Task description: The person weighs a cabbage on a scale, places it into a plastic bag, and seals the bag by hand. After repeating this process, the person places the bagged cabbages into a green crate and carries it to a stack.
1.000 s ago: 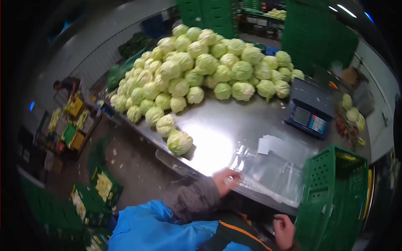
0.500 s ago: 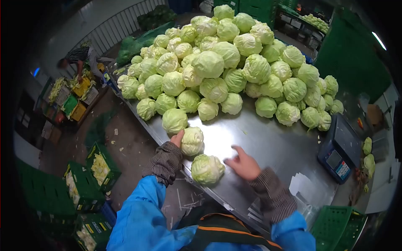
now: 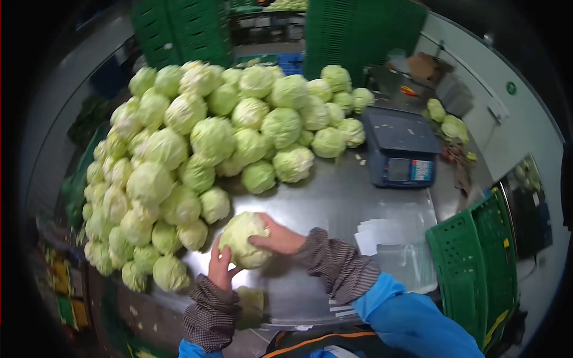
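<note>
A pale green cabbage is held between my two hands over the metal table. My left hand grips its lower left side, fingers curved against it. On its right side, my right hand presses with the thumb across the front. Another cabbage lies below, near the table's front edge, partly behind my left sleeve. The large heap of cabbages rises just beyond and to the left of my hands.
A blue scale stands at the right back of the table. White sheets and a clear plastic bag lie at the right. A green crate is beside the table's right edge; green crates are stacked behind.
The view has turned to the right. My right hand, open before, now holds a cabbage together with my left hand, which was on a cabbage at the table's left edge.
</note>
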Action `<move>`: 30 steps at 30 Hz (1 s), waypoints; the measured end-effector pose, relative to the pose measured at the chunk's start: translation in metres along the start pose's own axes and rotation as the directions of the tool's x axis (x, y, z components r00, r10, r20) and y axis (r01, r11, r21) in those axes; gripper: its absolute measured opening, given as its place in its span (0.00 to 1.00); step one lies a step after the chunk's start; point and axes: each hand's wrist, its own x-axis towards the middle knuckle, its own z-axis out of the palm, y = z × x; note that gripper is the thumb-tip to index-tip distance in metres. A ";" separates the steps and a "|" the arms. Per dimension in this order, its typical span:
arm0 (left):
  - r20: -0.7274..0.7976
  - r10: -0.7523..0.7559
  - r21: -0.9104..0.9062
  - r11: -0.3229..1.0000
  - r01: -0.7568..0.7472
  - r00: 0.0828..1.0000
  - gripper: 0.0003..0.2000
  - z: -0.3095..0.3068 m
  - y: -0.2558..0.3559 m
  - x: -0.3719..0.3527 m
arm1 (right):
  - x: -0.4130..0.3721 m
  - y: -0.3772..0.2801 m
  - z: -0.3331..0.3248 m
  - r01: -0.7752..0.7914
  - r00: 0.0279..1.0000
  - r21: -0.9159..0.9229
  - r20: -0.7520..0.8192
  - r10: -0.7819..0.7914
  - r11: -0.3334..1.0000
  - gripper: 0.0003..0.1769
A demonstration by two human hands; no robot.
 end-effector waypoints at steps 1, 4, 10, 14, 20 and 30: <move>0.070 0.038 0.057 0.998 -0.042 0.997 0.34 0.025 0.003 0.014 | -0.012 -0.004 -0.027 0.041 0.996 0.049 -0.087 -0.037 0.998 0.45; 0.276 0.044 0.084 0.994 -0.070 0.960 0.36 0.118 0.013 0.057 | -0.062 -0.055 -0.117 0.057 0.954 0.263 -0.298 0.025 0.963 0.38; 0.542 0.167 0.374 0.830 -0.414 0.824 0.27 0.231 -0.089 0.102 | -0.119 -0.122 -0.317 0.109 0.644 0.120 -0.765 0.022 0.987 0.35; 0.603 -0.273 0.531 0.838 -0.122 0.750 0.21 0.246 -0.158 0.055 | -0.112 -0.079 -0.475 0.082 0.421 -0.190 -0.883 -0.207 0.978 0.47; 0.585 -0.327 0.496 0.868 -0.008 0.742 0.17 0.242 -0.199 0.028 | -0.124 -0.095 -0.524 -0.600 0.328 -0.202 -0.945 0.008 0.774 0.57; 0.381 -0.289 0.552 0.833 0.035 0.878 0.15 0.215 -0.183 -0.001 | -0.181 -0.135 -0.556 -0.709 0.310 -0.175 -0.947 0.079 0.683 0.69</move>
